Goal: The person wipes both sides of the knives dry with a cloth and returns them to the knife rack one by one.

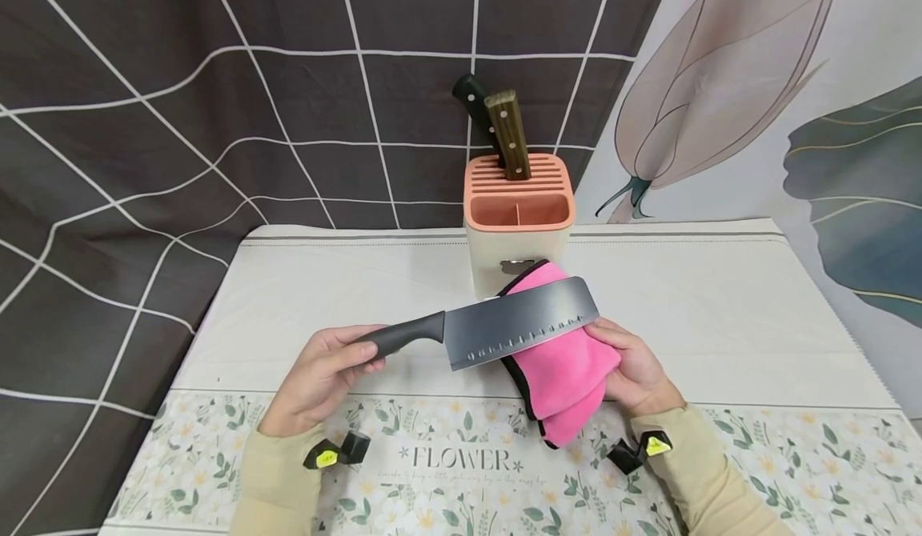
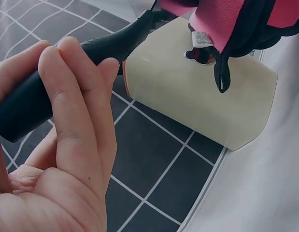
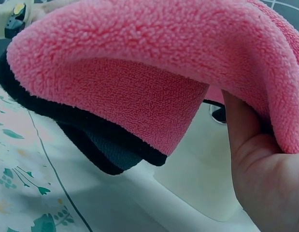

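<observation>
My left hand (image 1: 324, 372) grips the black handle of a cleaver (image 1: 522, 320), its fingers curled round it in the left wrist view. The dark, broad blade points right, with a row of small dimples along its lower edge. Under the blade, my right hand (image 1: 637, 368) holds a fluffy pink cloth (image 1: 569, 384) with black edging. The cloth hangs in folds below the blade near its tip. Part of the right fingers is hidden by the cloth, and the right wrist view shows the thumb under a fold.
Behind the blade stands a cream knife holder (image 1: 484, 260) with a slotted orange top. A black-handled knife (image 1: 471, 98) and a wooden-handled knife (image 1: 508, 136) stand in its slots. A white flower-printed cloth (image 1: 346, 296) covers the table; a dark gridded curtain (image 1: 302, 96) hangs behind.
</observation>
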Motion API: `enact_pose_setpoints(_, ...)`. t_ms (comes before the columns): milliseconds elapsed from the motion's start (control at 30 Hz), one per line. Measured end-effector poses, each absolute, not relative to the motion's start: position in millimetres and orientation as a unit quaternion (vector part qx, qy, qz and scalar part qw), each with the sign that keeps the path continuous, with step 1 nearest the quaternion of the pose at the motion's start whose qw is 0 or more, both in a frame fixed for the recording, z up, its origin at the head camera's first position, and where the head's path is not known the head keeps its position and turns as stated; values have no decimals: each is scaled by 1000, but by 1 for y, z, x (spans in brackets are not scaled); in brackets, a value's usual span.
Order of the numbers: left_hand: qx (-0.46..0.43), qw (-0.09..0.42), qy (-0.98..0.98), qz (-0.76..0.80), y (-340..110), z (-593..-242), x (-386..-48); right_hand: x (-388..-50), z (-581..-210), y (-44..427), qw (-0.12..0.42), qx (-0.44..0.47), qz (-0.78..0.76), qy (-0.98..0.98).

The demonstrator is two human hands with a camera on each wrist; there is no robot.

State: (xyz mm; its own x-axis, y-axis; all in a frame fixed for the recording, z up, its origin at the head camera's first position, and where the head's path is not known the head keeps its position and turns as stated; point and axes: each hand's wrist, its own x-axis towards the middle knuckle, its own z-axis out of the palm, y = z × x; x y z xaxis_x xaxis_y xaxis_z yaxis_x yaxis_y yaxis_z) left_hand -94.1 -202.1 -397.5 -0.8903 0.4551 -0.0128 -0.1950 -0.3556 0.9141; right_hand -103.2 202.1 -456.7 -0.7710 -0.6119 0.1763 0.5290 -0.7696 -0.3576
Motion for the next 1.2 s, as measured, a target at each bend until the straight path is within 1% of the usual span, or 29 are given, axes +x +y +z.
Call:
enact_pose_setpoints(300,89,171,536,822,-205,-396,-94,-105,-458,207,309,-147,-932,116)
enact_pose_setpoints(733,44,134,520,842,-206,-393,-94,-107,-457,211,306,-133,-934,130)
enact_pose_setpoints(933,40,103,525,844,-207,-392,-92,-107,-457,211,314,-140,-932,113)
enact_pose_setpoints(1200,39,45,537,841,-205,-390,-89,-108,-453,213,314,-143,-932,106)
